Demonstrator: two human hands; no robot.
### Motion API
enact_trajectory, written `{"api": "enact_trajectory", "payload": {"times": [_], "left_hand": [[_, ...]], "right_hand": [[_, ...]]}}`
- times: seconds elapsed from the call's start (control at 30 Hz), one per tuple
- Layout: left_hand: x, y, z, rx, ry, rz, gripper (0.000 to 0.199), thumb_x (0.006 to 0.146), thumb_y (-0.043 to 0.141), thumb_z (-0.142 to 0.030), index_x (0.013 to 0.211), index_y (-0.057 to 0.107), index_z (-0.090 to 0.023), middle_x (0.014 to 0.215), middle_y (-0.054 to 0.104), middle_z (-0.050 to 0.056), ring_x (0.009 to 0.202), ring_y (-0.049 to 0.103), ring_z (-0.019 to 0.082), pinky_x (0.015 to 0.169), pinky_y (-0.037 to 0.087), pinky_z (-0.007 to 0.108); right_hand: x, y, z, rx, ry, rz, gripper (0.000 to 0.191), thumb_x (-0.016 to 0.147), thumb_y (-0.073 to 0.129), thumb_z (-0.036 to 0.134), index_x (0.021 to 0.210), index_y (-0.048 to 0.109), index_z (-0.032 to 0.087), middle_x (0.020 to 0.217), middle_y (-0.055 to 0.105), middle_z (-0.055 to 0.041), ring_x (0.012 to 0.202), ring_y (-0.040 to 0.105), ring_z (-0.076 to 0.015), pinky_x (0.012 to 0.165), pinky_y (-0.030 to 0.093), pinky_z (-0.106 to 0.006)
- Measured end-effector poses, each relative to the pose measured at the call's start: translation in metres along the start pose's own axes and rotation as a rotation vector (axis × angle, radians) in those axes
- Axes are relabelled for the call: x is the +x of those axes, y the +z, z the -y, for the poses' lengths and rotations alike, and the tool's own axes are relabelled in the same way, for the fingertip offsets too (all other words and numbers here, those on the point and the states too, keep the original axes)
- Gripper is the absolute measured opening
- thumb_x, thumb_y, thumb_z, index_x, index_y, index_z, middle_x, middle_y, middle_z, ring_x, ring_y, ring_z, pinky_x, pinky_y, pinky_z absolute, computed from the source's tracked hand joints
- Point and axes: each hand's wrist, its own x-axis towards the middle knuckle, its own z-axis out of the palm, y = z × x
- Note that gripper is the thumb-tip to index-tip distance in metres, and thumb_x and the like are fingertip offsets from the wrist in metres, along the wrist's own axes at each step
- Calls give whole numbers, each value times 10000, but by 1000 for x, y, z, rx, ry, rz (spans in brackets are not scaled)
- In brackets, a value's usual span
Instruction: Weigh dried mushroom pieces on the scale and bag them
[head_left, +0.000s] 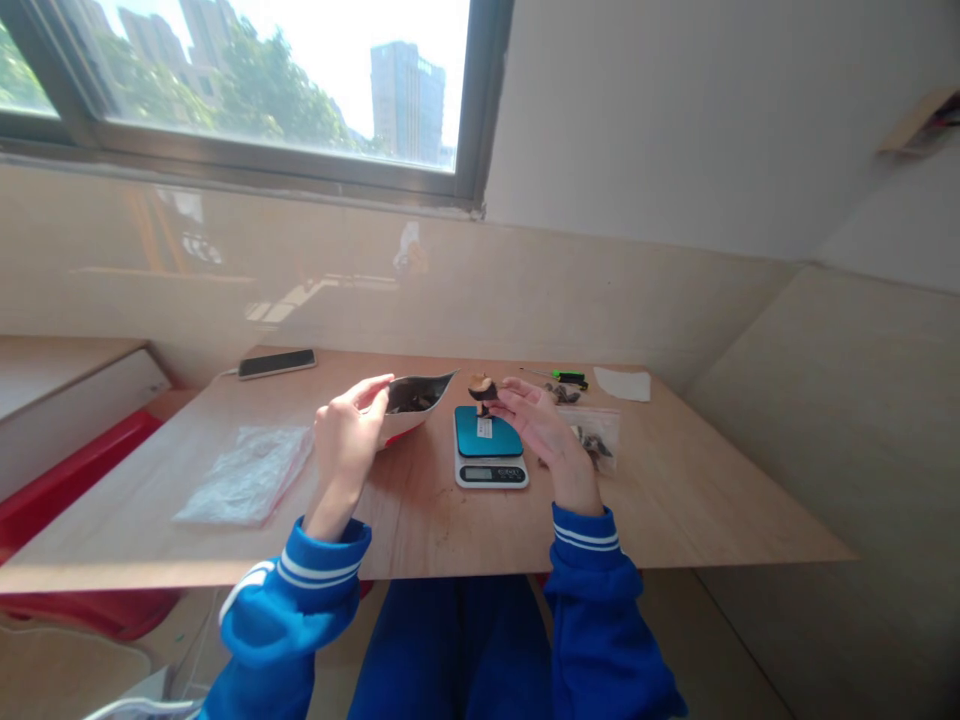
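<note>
My left hand [351, 425] is closed on the rim of a bag [401, 425], white and red outside and silvery inside. The bag's mouth gapes, and dark dried pieces lie in it. Between the fingers of my right hand [536, 415] is a dried mushroom [482, 388] with a dark cap and pale underside, held up over a kitchen scale [491, 475]. The scale has a blue plate with a white label and a small display, whose reading I cannot make out. Beside my right wrist, partly hidden, lies a clear zip bag [606, 430] with dark dried pieces inside.
Clear plastic bags [244, 475] lie at the left of the wooden table [675, 500]. A phone [277, 363] rests at the back left. Behind my right hand are loose dark pieces [566, 393], a green-and-black screwdriver [570, 378] and white paper [624, 384].
</note>
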Motion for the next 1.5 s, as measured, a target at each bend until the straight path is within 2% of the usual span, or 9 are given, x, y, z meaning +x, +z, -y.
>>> {"api": "enact_trajectory", "payload": {"times": [0.13, 0.23, 0.37, 0.5, 0.83, 1.0, 1.1, 1.27, 1.5], "left_hand": [[6, -2, 3, 0, 17, -27, 252, 839, 570, -319, 1007, 745, -250, 994, 761, 27, 916, 715, 197, 898, 536, 320], [8, -2, 5, -11, 27, -29, 246, 838, 576, -322, 1001, 746, -251, 988, 762, 27, 913, 714, 195, 879, 542, 311], [10, -1, 7, -3, 34, -40, 237, 836, 581, -329, 989, 747, -259, 968, 764, 17, 904, 716, 190, 869, 543, 303], [11, -2, 8, -8, 32, -38, 237, 828, 587, -341, 986, 747, -264, 965, 764, 9, 903, 715, 187, 868, 544, 297], [6, -3, 6, 10, 25, -29, 245, 832, 576, -364, 984, 743, -269, 958, 764, 9, 896, 717, 185, 856, 545, 294], [5, -4, 5, -11, 1, -6, 253, 829, 576, -367, 991, 741, -264, 963, 763, 10, 894, 718, 185, 862, 546, 293], [4, -4, 3, -22, -7, -8, 251, 830, 579, -360, 995, 742, -266, 967, 762, 5, 909, 715, 180, 870, 541, 284], [1, -6, -1, -8, -35, -20, 242, 822, 593, -362, 994, 743, -281, 943, 765, -6, 917, 713, 182, 895, 528, 291], [-2, -5, -3, -24, -40, -13, 243, 815, 594, -361, 990, 741, -279, 947, 764, -6, 899, 715, 183, 886, 531, 291]], "right_hand": [[1, -35, -20, -72, -35, -152, 311, 603, 824, 317, 833, 637, 223, 835, 720, -12, 807, 700, -179, 837, 559, -338], [4, -55, -46, -359, -44, -200, 291, 631, 781, 367, 813, 637, 191, 794, 709, -39, 757, 692, -196, 764, 561, -349], [13, -64, -80, -800, -135, -170, 204, 710, 675, 362, 758, 646, 166, 791, 707, -73, 714, 665, -194, 688, 535, -329], [17, -65, -91, -912, -176, -128, 111, 719, 651, 285, 753, 672, 182, 808, 710, -53, 718, 642, -193, 722, 509, -342], [-9, -82, -88, -1085, -296, -110, 240, 860, 574, 339, 1009, 715, 215, 1298, 585, -129, 1245, 518, -261, 1065, 359, -456], [-37, -77, -70, -1035, -355, -229, 255, 877, 545, 349, 1036, 696, 219, 1174, 627, -116, 1140, 568, -249, 975, 445, -433], [-63, -74, -56, -964, -336, -250, 243, 900, 503, 346, 968, 702, 224, 1082, 653, -100, 1050, 601, -238, 841, 506, -377], [-98, -75, -38, -945, -265, -270, 242, 908, 499, 358, 955, 697, 228, 1045, 679, -84, 999, 622, -236, 813, 504, -363], [-111, -77, -34, -916, -201, -353, 252, 875, 540, 415, 945, 699, 233, 1031, 705, -92, 938, 640, -260, 781, 514, -392]]}}
